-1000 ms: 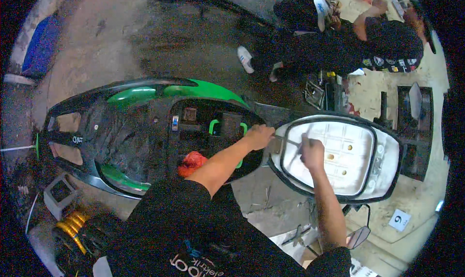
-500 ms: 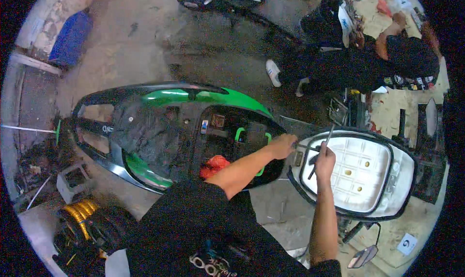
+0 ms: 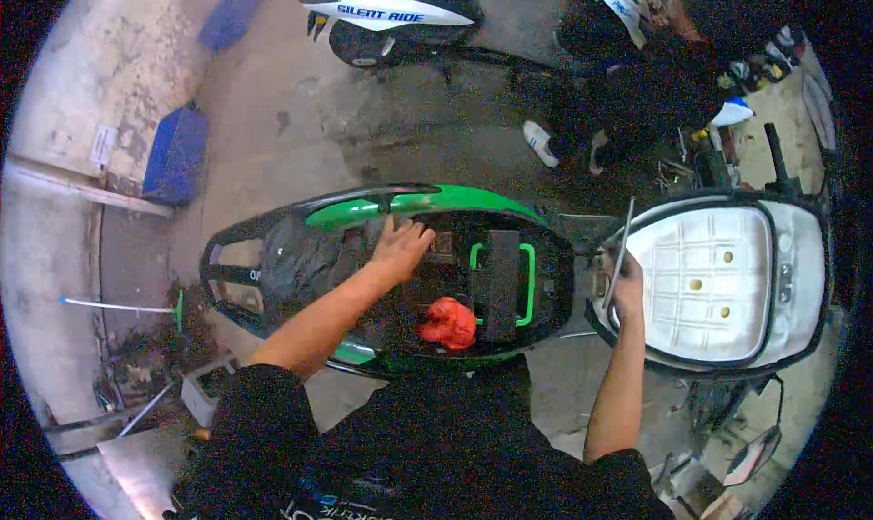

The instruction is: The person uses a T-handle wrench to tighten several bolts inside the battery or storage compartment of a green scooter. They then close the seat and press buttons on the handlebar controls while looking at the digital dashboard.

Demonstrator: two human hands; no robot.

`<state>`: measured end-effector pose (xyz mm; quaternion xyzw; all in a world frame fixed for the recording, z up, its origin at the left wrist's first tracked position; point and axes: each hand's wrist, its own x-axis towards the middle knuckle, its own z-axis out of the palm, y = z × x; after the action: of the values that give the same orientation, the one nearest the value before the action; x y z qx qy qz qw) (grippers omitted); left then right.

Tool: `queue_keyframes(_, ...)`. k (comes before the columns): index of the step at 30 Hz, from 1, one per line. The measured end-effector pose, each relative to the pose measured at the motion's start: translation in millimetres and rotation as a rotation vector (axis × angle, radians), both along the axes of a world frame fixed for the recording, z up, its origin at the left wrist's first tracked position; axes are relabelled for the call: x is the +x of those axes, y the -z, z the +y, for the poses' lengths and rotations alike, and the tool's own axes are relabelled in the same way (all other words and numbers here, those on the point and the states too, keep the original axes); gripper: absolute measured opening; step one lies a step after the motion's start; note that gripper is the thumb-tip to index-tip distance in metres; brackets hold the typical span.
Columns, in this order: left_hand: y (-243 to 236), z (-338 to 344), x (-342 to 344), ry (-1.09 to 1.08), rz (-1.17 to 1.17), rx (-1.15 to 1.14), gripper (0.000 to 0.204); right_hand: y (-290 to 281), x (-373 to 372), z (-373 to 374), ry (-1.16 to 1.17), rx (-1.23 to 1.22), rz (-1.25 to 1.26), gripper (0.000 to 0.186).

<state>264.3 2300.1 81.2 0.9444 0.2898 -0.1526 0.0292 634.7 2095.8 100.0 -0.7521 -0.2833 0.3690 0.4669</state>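
Note:
A green and black scooter body (image 3: 473, 199) lies across the middle, its underseat compartment uncovered. My left hand (image 3: 403, 249) is over the compartment's left end, near the green side panel, its fingers apart and nothing visible in them. My right hand (image 3: 626, 288) is closed around a long grey metal rod-like tool (image 3: 627, 229), beside the hinge end of the raised seat. The seat's white underside (image 3: 673, 247) faces up. Inside the compartment sit a red cloth (image 3: 448, 323) and a black block (image 3: 502, 283) between green handles (image 3: 531, 283).
A white and black motorbike (image 3: 391, 15) stands at the far side. Another person in dark clothes (image 3: 637, 101) works at the far right. Blue bins (image 3: 173, 156) line the left wall. A grey block (image 3: 207, 391) rests near left, and a mirror (image 3: 753, 454) juts out near right.
My left hand has left the seat hinge and moved left to the compartment's left end. My right hand keeps the tool near the hinge. The view has shifted; the other person leans differently.

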Motion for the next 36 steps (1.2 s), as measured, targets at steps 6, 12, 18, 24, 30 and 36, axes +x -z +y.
queue_keyframes(6, 21, 0, -4, 0.021, -0.152, 0.030, 0.045, 5, -24, 14, 0.044, 0.019, -0.340, 0.029)
queue_keyframes(12, 11, 30, 1, 0.150, -0.083, -0.070, 0.043, 61, -16, 8, 0.095, 0.145, -0.590, 0.037)
queue_keyframes(18, 13, 28, 3, 0.125, 0.020, -0.155, 0.074, 89, -36, 0, 0.218, -0.130, -0.844, 0.036)
queue_keyframes(24, 4, 19, 8, 0.108, 0.039, -0.117, 0.078, 61, -38, 22, 0.458, 0.092, -0.908, 0.035)
queue_keyframes(30, 14, 20, 6, 0.086, 0.028, -0.106, 0.075, 85, -32, 16, 0.337, 0.039, -0.793, 0.033)
queue_keyframes(36, 2, 19, 14, 0.076, 0.057, -0.104, 0.057, 79, -39, 27, 0.478, -0.222, -0.882, 0.053)
